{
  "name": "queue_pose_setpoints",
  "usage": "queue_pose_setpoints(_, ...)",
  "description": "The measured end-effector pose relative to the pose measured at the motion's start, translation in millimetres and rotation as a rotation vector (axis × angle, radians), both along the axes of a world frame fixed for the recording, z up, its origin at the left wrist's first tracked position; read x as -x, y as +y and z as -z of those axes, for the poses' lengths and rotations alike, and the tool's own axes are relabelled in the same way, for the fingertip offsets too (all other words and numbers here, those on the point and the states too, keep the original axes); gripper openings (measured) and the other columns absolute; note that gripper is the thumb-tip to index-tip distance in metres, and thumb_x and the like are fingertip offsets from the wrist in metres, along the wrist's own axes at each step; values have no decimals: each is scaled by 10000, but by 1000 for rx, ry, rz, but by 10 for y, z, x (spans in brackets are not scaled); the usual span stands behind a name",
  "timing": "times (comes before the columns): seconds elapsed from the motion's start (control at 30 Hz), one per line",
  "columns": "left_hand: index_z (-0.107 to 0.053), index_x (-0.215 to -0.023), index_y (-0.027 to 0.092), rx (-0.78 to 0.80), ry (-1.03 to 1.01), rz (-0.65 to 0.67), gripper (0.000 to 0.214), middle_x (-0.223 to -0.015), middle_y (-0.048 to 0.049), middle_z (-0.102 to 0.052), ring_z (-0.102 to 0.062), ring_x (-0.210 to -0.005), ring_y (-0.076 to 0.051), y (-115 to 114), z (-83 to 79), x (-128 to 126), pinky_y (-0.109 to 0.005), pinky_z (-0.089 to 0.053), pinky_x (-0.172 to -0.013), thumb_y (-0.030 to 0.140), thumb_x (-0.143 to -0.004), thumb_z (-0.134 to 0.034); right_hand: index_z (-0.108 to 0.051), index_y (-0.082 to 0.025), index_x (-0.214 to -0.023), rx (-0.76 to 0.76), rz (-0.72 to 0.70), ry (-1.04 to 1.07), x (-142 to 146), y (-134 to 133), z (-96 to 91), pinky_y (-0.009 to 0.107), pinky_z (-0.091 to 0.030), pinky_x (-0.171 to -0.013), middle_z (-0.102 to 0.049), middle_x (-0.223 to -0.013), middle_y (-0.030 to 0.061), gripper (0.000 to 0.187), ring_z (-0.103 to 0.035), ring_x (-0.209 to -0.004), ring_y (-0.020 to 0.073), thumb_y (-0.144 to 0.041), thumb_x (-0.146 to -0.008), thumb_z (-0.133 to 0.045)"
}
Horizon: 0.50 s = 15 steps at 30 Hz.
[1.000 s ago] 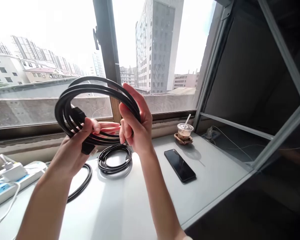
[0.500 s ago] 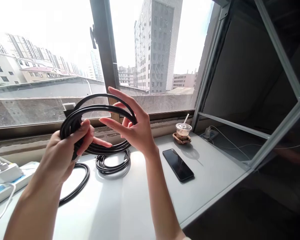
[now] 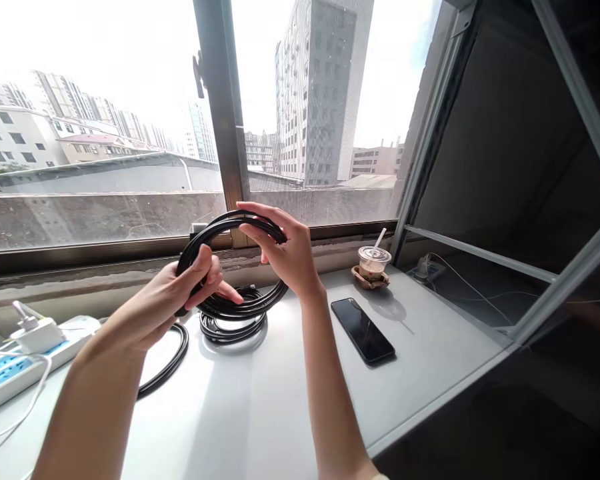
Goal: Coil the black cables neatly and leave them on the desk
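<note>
A coil of black cable (image 3: 201,240) is held up above the table. My left hand (image 3: 163,297) is closed round its left side, thumb pressed on the strands. On the upper right of the same coil, my right hand (image 3: 296,260) grips the loops between thumb and fingers, partly hiding them. A pale connector end (image 3: 198,228) sticks out behind the coil's upper left. Below and behind, another coiled black cable (image 3: 235,335) lies on the white table (image 3: 275,400). Part of a further black cable (image 3: 177,360) curves out from behind my left forearm.
A black phone (image 3: 363,331) lies to the right. Behind it a lidded drink cup with a straw (image 3: 373,261) sits in a brown carton holder. At the left is a power strip (image 3: 10,373) with a white plug. Metal frame bars (image 3: 570,280) edge the right side.
The coil has moved right and slightly down in view, and its loops sit closer together. My right hand's fingers have closed in on the loops. The view has shifted slightly.
</note>
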<state>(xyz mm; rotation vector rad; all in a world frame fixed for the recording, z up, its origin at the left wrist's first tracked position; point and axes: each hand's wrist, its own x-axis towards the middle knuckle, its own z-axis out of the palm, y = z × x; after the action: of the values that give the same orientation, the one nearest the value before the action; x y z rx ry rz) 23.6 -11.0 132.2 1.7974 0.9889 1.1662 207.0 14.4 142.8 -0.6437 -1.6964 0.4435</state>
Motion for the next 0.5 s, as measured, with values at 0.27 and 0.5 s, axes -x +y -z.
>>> queue_pose_setpoints(0.27,-425,-454,203,142,-119,34,652,-296,28,-306,-602,-562,-192,-74,-111,-78,-310,-504,-659,755,-773,-288,-554,-376,-1099,35,-31,-3,-14,-104,-41,201,-474,-506,-619,-1102,-127,277,-546,-589,64,-460,-841,-495)
queue_pose_setpoints(0.5,-457,-445,188,206,-276,85,560,-330,17,-346,-559,-478,-180,-71,-151,-103,-315,-499,-547,644,-770,-487,-594,-308,-1053,1,-81,27,28,-53,-19,190,-471,-525,-648,-1041,-65,233,-578,-617,72,-398,-849,-525)
